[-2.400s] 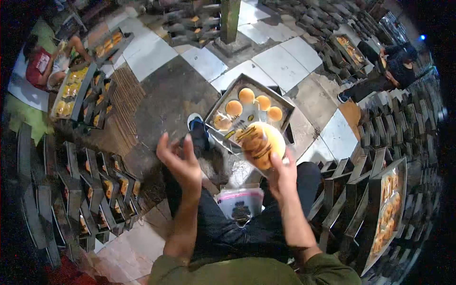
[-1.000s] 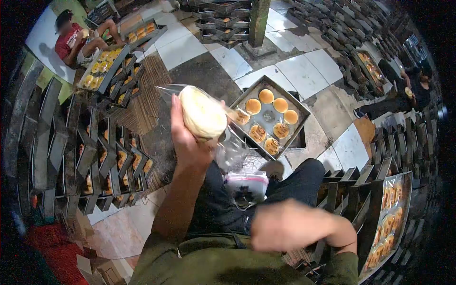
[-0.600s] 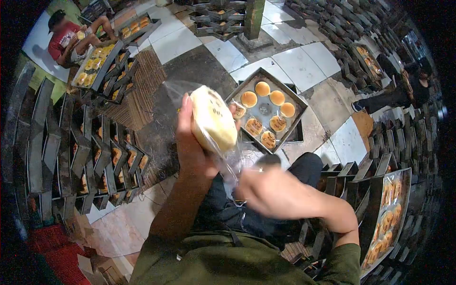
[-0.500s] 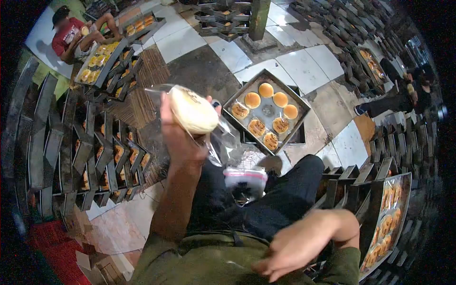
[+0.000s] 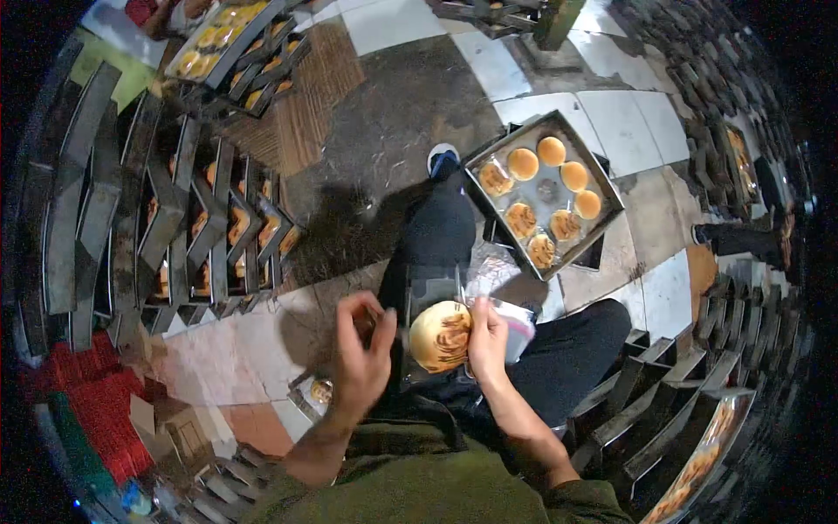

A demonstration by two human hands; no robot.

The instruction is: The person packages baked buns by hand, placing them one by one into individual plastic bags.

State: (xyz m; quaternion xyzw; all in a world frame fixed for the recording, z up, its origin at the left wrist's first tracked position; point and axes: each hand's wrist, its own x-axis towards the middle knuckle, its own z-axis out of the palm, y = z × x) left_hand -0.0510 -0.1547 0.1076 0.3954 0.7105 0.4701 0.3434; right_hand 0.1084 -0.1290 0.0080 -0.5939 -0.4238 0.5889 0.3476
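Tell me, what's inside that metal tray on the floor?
The metal tray holds seven round buns, some in clear wrappers, on its bare base. Nothing covers them; what lies under the tray is hidden.

Left hand (image 5: 362, 358) raised at nine o'clock, fingers curled, palm inward; right hand (image 5: 487, 341) clasped at three o'clock.

The bun (image 5: 441, 336) near the middle is golden-tan with dark brown streaks across its top. On the far right, the grey metal tray (image 5: 602, 188) holds round orange-gold buns (image 5: 524, 163), some with brown markings. The trousers (image 5: 572, 354) are black, the sleeve (image 5: 419, 489) olive green. The floor tiles (image 5: 624, 131) are white and dark grey. A red patch (image 5: 96, 410) lies near left.
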